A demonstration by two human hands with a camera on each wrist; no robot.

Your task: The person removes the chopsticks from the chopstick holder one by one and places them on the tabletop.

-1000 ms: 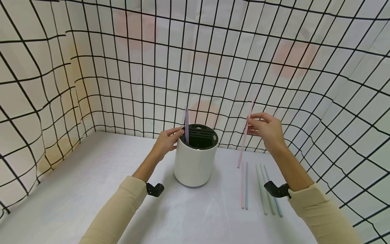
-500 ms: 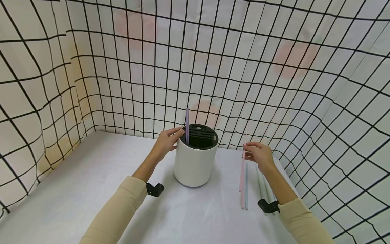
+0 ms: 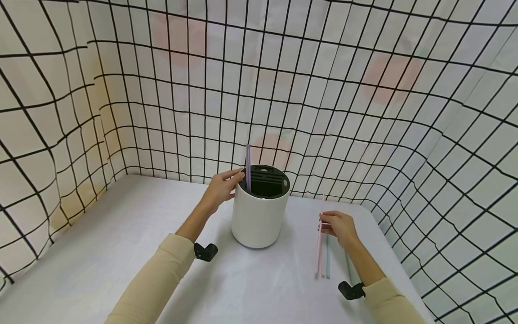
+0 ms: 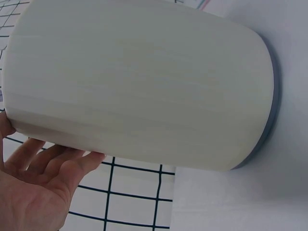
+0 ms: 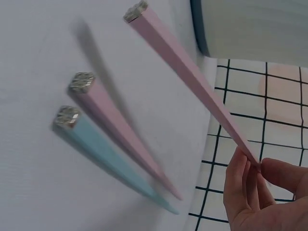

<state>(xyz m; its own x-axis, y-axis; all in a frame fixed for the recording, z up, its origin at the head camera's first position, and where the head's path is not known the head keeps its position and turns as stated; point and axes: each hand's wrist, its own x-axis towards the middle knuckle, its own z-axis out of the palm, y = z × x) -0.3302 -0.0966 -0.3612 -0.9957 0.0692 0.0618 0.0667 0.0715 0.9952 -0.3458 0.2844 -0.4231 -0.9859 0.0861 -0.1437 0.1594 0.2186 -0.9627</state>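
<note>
My left hand (image 3: 221,188) holds a white cylindrical utensil holder (image 3: 259,220) at its left rim, thumb on top and fingers along the side. Purple chopsticks (image 3: 248,166) stand upright in its black slotted insert (image 3: 273,176). Between thumb and fingertips, my right hand (image 3: 340,228) pinches a pink chopstick (image 5: 192,79) by its thin end, the silver-patterned thick end pointing down over the table. Beside it lie another pink chopstick (image 5: 120,120) and a light blue chopstick (image 5: 110,161), side by side on the tabletop.
A green chopstick (image 3: 348,265) lies farther right, partly hidden by the right forearm, which covers others there. Black wire grid panels (image 3: 267,94) surround the white table (image 3: 154,216) at the back and sides.
My right hand has come down and slightly left, bringing the pink chopstick low beside the pair on the table. The left hand and the holder have stayed put.
</note>
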